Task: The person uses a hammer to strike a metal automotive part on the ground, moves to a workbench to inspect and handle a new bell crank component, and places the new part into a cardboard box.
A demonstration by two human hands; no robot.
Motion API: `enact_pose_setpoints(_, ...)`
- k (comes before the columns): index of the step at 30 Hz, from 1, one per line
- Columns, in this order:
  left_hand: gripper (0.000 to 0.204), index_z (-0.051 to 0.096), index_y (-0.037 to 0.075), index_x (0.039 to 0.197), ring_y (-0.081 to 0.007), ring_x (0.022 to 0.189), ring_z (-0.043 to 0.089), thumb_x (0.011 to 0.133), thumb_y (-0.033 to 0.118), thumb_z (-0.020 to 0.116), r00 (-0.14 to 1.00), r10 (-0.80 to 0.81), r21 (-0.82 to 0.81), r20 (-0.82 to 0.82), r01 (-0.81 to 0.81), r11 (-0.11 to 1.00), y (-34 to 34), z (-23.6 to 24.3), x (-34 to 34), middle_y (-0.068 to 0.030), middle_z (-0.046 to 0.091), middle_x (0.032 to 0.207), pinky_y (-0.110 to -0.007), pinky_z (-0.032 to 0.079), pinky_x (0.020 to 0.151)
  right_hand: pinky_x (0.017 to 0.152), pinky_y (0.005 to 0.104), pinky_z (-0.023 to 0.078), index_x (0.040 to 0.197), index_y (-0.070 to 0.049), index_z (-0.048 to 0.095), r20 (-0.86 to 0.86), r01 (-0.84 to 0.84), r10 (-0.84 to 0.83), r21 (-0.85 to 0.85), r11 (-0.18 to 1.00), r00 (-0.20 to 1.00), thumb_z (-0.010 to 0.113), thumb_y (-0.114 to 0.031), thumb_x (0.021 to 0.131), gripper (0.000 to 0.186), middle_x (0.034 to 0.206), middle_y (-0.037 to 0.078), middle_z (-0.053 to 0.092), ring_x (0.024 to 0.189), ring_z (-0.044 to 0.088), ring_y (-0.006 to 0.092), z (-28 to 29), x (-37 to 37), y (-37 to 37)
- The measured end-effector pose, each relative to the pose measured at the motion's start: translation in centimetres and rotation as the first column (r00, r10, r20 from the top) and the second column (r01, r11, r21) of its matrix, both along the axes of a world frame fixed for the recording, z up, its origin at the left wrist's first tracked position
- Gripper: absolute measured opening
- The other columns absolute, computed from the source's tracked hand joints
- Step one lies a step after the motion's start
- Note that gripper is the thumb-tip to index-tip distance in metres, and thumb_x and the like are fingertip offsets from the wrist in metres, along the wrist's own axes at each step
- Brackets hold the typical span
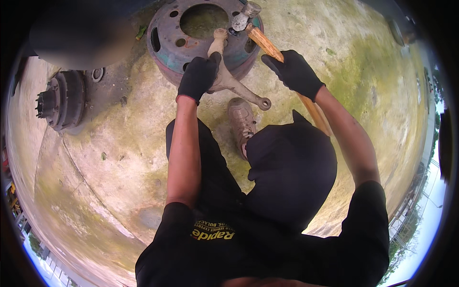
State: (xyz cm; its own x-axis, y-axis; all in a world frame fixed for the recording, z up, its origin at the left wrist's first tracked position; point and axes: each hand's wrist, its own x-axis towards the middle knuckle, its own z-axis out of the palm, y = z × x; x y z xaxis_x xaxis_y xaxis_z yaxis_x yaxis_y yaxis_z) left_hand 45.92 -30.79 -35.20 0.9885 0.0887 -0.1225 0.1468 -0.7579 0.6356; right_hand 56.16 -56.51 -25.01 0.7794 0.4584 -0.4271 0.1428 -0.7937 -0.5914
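My left hand (198,76), in a black glove, is closed around a tan metal arm casting (234,86), which has a rounded top end and a ringed eye at its lower right. The casting lies over a rusty, greenish steel wheel rim (167,28) with a large centre hole. My right hand (294,71), also gloved, grips the wooden handle of a hammer (262,39). The worn hammer head is over the rim's upper right, just right of the casting's top. Whether it touches either is unclear.
A dark brake drum with studs (64,100) sits on the stained concrete floor (114,182) at the left, beside a small metal ring (98,74). A blurred dark round shape fills the upper left. My shoe (239,119) is just below the rim.
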Motion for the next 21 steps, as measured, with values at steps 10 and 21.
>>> enact_pose_setpoints(10, 0.053, 0.075, 0.002, 0.082, -0.0446, 0.092, 0.071, 0.097, 0.051, 0.06, 0.975, 0.223, -0.005, -0.011, -0.223, 0.975, -0.7, 0.9, 0.7, -0.0271, 0.072, 0.087, -0.052, 0.055, 0.085, 0.051, 0.0271, 0.04, 0.092, -0.002, 0.057, -0.059, 0.222, -0.439, 0.918, 0.329, 0.896, 0.057, -0.036, 0.108, 0.038, 0.07, 0.003, 0.053, 0.054, 0.05, 0.0103, 10.5, 2.5, 0.0)
enact_pose_setpoints(21, 0.052, 0.074, 0.003, 0.096, -0.0364, 0.082, 0.074, 0.102, 0.049, 0.052, 0.987, 0.055, -0.027, -0.151, -0.059, 0.998, 0.7, 2.9, 0.3, -0.0151, 0.071, 0.072, -0.048, 0.055, 0.08, 0.046, 0.0298, 0.04, 0.076, -0.004, 0.063, 0.063, 0.193, -0.216, 0.261, 0.946, 0.974, 0.067, -0.048, 0.102, 0.051, 0.056, 0.001, 0.055, 0.048, 0.054, 0.0113, 5.7, -0.5, -2.5)
